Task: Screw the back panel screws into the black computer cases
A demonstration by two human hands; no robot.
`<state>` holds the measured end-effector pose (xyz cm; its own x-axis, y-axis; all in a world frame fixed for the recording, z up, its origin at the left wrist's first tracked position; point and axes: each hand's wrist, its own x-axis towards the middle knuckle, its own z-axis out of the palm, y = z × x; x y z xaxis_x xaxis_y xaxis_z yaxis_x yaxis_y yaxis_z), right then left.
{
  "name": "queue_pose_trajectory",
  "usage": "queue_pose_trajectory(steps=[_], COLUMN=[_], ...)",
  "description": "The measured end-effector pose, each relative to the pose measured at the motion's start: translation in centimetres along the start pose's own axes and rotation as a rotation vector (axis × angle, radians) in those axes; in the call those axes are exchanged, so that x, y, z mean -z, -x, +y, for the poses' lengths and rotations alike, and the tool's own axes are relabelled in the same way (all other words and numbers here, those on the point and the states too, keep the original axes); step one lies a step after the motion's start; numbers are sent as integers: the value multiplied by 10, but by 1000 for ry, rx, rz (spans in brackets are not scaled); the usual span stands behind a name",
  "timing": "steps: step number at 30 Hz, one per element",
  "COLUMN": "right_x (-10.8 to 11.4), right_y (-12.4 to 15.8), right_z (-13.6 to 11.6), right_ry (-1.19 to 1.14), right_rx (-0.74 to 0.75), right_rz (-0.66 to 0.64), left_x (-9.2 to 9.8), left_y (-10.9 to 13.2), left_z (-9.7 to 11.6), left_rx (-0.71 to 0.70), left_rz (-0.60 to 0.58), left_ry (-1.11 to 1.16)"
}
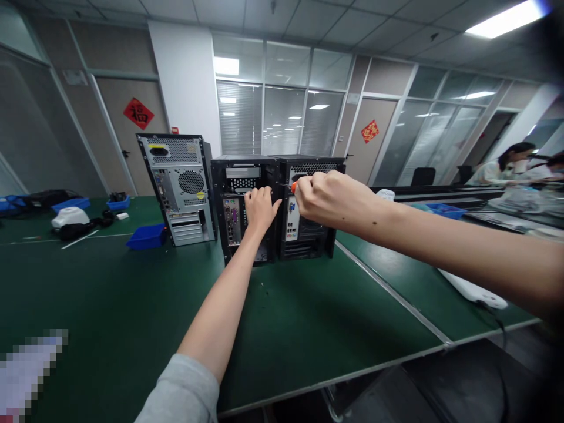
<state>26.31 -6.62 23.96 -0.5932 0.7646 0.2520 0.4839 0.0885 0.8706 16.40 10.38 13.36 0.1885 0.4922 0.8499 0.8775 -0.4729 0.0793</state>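
My left hand (pixel 259 210) reaches to the back of the middle computer case (pixel 219 176), its fingers curled at the opening beside the port panel and its thumb out to the right. Whatever those fingers grip is hidden behind them. In my right hand (pixel 324 197) is a screwdriver (pixel 294 187) with an orange handle. The shaft points left, and its tip is close to the middle case's right rear edge; contact cannot be made out. Directly right of that case stands another black computer case (pixel 304 249), partly covered by my right hand.
A third computer tower (pixel 187 188) stands to the left, with a blue tray (pixel 147 236) beside it. Cables and a white container (pixel 70 217) lie farther left on the green table (pixel 132 311). At right are a white device (pixel 473 288) and seated people (pixel 506 167).
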Motion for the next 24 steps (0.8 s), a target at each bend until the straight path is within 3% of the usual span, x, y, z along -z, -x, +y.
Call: queue_pose_trajectory(steps=[6,24], right_x=[6,14], right_y=[-2,-11], right_z=[-4,-5], right_ry=[-51,-148], right_rx=[-15,-75], right_rz=[-78,-85], left_x=[1,0], left_y=[-1,-1], left_z=[0,0], left_rx=[9,20], left_rz=[-24,-42], left_ry=[5,16])
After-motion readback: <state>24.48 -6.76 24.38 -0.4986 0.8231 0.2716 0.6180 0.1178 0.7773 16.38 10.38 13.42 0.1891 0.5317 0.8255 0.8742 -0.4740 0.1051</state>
